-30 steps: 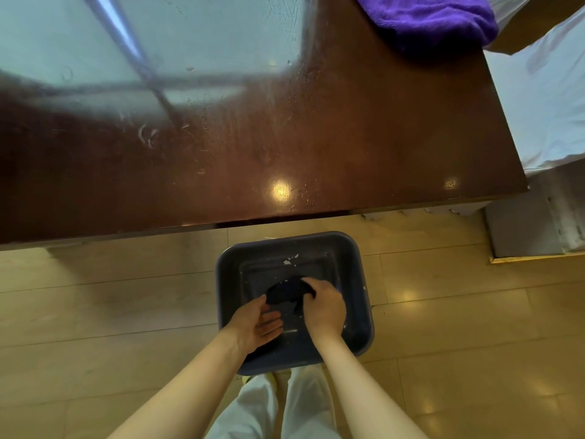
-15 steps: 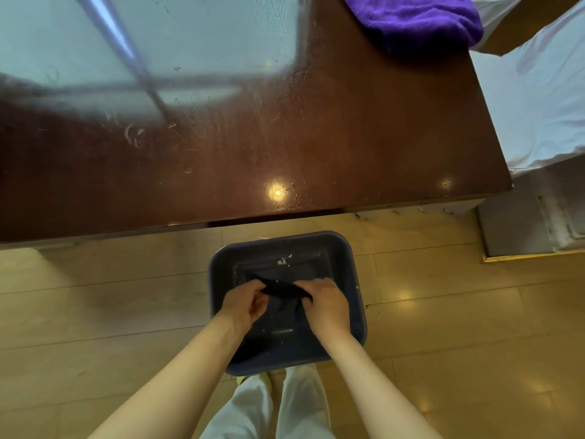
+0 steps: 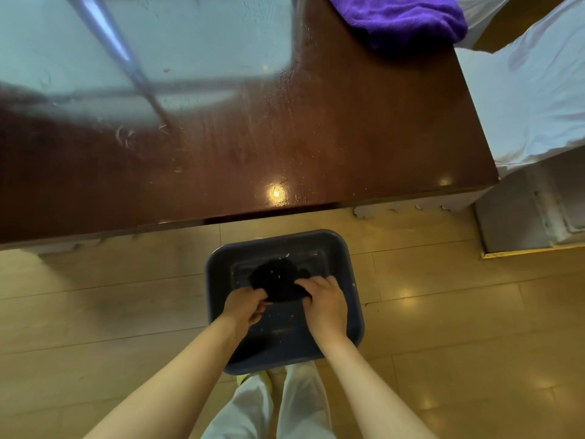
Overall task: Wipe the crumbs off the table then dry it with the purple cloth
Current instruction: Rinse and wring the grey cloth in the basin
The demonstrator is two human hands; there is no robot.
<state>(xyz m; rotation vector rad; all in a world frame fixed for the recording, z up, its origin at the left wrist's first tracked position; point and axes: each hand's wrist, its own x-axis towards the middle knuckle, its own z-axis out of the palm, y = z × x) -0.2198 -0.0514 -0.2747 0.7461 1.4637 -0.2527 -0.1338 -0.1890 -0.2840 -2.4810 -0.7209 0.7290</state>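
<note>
Both hands together over the basin: left hand point(image 3: 243, 307) and right hand point(image 3: 323, 301) each clamped on one black rag point(image 3: 278, 282), held above the dark blue plastic basin point(image 3: 356, 299) on the wood floor point(image 3: 95, 312). Best shaken low inside the basin walls, so pale crumbs point(image 3: 286, 255) dropped in, not out. One basin, one rag, several crumbs. One purple cloth point(image 3: 402, 17) lay untouched at the tabletop's point(image 3: 348, 137) far right corner; tabletop looked streaked and wet.
</note>
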